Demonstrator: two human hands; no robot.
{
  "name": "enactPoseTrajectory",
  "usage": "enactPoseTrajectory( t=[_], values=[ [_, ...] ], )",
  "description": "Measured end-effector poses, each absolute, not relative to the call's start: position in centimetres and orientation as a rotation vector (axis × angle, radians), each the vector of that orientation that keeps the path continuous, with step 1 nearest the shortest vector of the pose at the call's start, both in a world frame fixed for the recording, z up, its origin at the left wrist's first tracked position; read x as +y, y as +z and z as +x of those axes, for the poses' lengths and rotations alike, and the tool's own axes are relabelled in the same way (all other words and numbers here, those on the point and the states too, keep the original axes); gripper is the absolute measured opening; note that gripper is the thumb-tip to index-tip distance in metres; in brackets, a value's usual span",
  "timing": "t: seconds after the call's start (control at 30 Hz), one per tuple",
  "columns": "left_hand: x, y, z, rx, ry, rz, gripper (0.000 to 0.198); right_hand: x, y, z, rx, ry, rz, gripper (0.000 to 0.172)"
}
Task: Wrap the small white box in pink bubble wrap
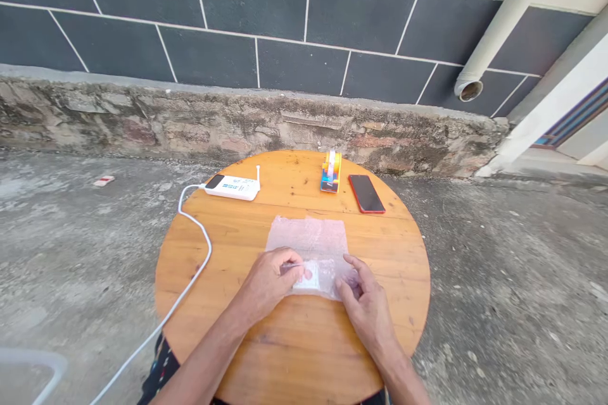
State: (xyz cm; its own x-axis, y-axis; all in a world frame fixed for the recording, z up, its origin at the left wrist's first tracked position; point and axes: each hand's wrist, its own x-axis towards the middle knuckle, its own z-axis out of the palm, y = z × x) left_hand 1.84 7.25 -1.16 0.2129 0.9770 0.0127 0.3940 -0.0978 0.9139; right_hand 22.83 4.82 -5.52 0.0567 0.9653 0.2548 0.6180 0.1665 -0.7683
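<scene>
A pinkish sheet of bubble wrap (308, 234) lies on the round wooden table, its near part folded over a small flat white object (306, 277). My left hand (273, 275) pinches the left side of the folded layer between thumb and fingers. At the right edge is my right hand (365, 297), thumb and index finger curved around the bunched wrap. What kind of thing the white object is, I cannot make out through the plastic.
On the wooden table (285, 348) are a white device with an antenna (235, 187) and its white cable (209, 247), a tape dispenser (331, 172) and a red-edged phone (367, 193). Behind stand a stone ledge (213, 123) and a tiled wall with a drainpipe (494, 31).
</scene>
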Motion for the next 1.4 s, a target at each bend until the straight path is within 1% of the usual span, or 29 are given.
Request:
enactPoseTrajectory(
  t=[0.17,0.23,0.3,0.37,0.57,0.7,0.8,0.87,0.9,1.03,1.13,1.2,1.27,1.4],
  values=[
    [7.4,-1.7,1.9,1.291,0.871,1.570,0.016,3.7,-4.0,22.6,-1.679,-0.071,-1.397,0.033],
    [7.6,-1.8,1.9,1.286,0.877,1.611,0.015,2.8,-2.8,21.7,-1.796,-0.173,-1.293,0.027],
    [7.9,-1.8,1.9,1.292,0.893,1.674,0.014,2.3,-1.8,20.4,-2.009,-0.107,-1.185,0.025],
    [8.1,-1.8,1.7,1.304,0.902,1.713,0.013,2.3,-1.3,19.0,-2.155,-0.022,-1.126,0.028],
    [9.3,-1.3,1.4,1.273,0.865,1.792,0.010,4.0,-2.4,17.5,-2.220,0.015,-1.145,0.030],
    [9.6,-0.7,1.2,1.313,0.878,1.800,0.012,4.0,-2.9,17.6,-2.271,-0.013,-1.224,0.037],
    [8.1,-1.0,0.0,1.496,1.041,1.754,0.021,3.8,-2.9,17.5,-2.320,-0.024,-1.285,0.041],
    [6.1,-1.8,-1.5,1.684,1.229,1.630,0.025,3.8,-2.7,17.4,-2.349,-0.025,-1.316,0.041],
    [5.0,-2.4,-2.4,1.717,1.240,1.564,0.027,3.8,-2.6,17.3,-2.360,-0.026,-1.324,0.042],
    [1.5,-4.3,-4.5,1.711,1.097,1.287,0.042,4.2,-2.2,17.2,-2.375,-0.027,-1.327,0.040],
    [1.1,-3.6,-4.2,1.688,1.027,1.169,0.057,4.4,-2.1,17.2,-2.367,-0.034,-1.322,0.036],
    [1.8,-2.6,-3.6,1.641,0.946,1.154,0.062,4.4,-2.1,17.2,-2.364,-0.051,-1.317,0.034],
    [2.7,-1.6,-3.0,1.592,0.866,1.163,0.059,4.4,-2.2,17.3,-2.367,-0.065,-1.306,0.035],
    [4.0,-1.5,-2.5,1.521,0.779,1.211,0.044,4.4,-2.3,17.5,-2.374,-0.060,-1.271,0.034]
  ],
)
